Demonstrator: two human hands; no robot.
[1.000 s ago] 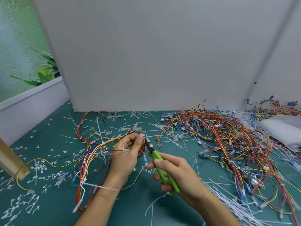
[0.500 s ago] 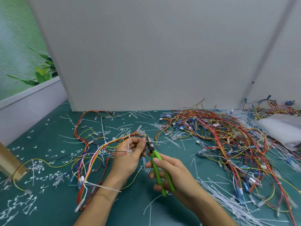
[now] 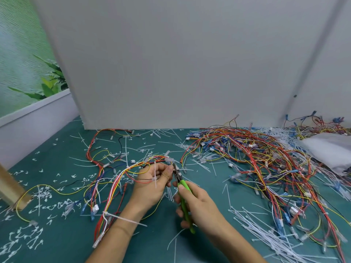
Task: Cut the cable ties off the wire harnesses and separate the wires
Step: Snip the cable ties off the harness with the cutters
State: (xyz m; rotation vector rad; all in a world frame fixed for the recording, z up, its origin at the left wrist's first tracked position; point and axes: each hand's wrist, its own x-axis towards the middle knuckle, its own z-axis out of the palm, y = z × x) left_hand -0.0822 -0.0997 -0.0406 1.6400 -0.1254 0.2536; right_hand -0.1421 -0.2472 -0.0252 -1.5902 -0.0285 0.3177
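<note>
My left hand (image 3: 152,184) grips a wire harness (image 3: 121,175) of red, yellow, white and blue wires near its upper end, fingers curled round the bundle. A white cable tie (image 3: 155,174) sticks out over that hand. My right hand (image 3: 199,207) holds green-handled cutters (image 3: 183,194), whose dark jaws sit right against my left fingertips at the bundle. Another white cable tie (image 3: 121,218) binds the same harness lower down, by my left wrist.
A big tangle of wire harnesses (image 3: 256,164) covers the green mat at right. Cut white ties (image 3: 266,228) lie strewn at lower right, small clipped bits (image 3: 38,205) at left. A white bag (image 3: 330,149) lies far right, a grey partition (image 3: 171,63) behind, a wooden post (image 3: 9,186) at left.
The cutters' jaws have closed in from a small gap to touch the bundle at my left fingertips. Both hands stay in much the same place.
</note>
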